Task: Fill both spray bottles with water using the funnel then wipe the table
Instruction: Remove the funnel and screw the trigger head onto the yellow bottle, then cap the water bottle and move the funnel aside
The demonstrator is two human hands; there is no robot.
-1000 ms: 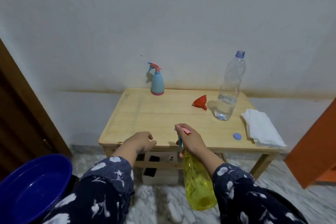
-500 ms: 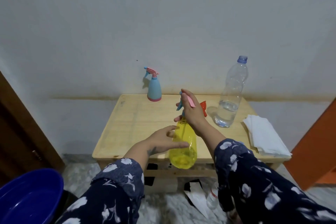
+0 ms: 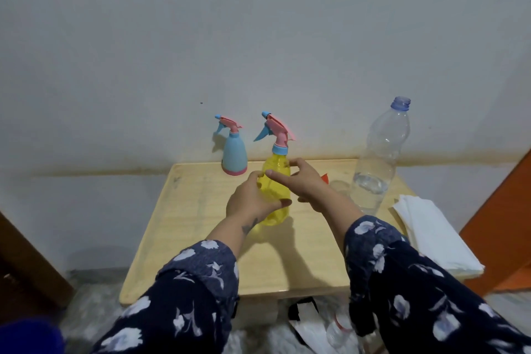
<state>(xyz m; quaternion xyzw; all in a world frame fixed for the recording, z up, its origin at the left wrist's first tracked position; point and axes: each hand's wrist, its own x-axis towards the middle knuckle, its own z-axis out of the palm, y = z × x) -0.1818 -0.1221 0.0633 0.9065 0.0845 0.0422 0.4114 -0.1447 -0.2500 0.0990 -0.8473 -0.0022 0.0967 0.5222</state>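
A yellow spray bottle (image 3: 274, 190) with a pink and blue trigger head stands upright on the wooden table (image 3: 201, 224). My left hand (image 3: 250, 201) grips its body from the left. My right hand (image 3: 310, 184) has thumb and index finger around its shoulder, the other fingers spread. A light blue spray bottle (image 3: 235, 156) stands at the table's back edge by the wall. Only a sliver of the red funnel (image 3: 324, 177) shows behind my right hand. A tall clear water bottle (image 3: 376, 158), uncapped and holding a little water, stands at the right.
A stack of white cloths (image 3: 431, 236) lies on the table's right edge. An orange panel (image 3: 500, 224) stands to the right. A blue basin (image 3: 28, 336) sits on the floor at bottom left. A bag and a small bottle (image 3: 339, 327) lie under the table.
The yellow spray bottle came up from below the table edge and now stands on the table. My right hand slid from its trigger head down to its shoulder. My left hand took hold of its body.
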